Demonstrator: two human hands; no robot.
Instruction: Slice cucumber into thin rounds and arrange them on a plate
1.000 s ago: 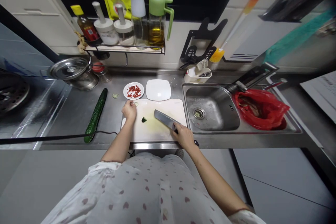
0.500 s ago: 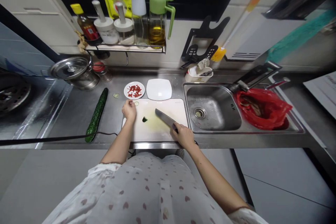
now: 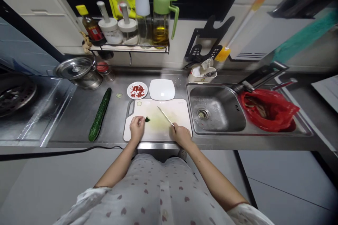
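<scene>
My right hand (image 3: 181,135) is wrapped round the handle of a knife (image 3: 166,115), its blade edge-on above the white cutting board (image 3: 155,136). Just left of a small dark green cucumber piece (image 3: 147,119) is my left hand (image 3: 137,126), fingers curled together over the board; whether they touch the piece or hold anything is too small to tell. A thin pale slice (image 3: 139,103) lies near the board's top left corner. On the counter to the left rests a whole cucumber (image 3: 100,115).
Behind the board sit a plate of red pieces (image 3: 137,90) and a white square plate (image 3: 162,89). The sink (image 3: 216,112) is at right, with a red bag (image 3: 269,110) beside it. A steel pot (image 3: 79,72) stands back left, near a bottle shelf (image 3: 132,48).
My left hand has moved down and right from the board's upper left edge to beside the cucumber piece. The knife blade has turned from showing its flat side to nearly edge-on.
</scene>
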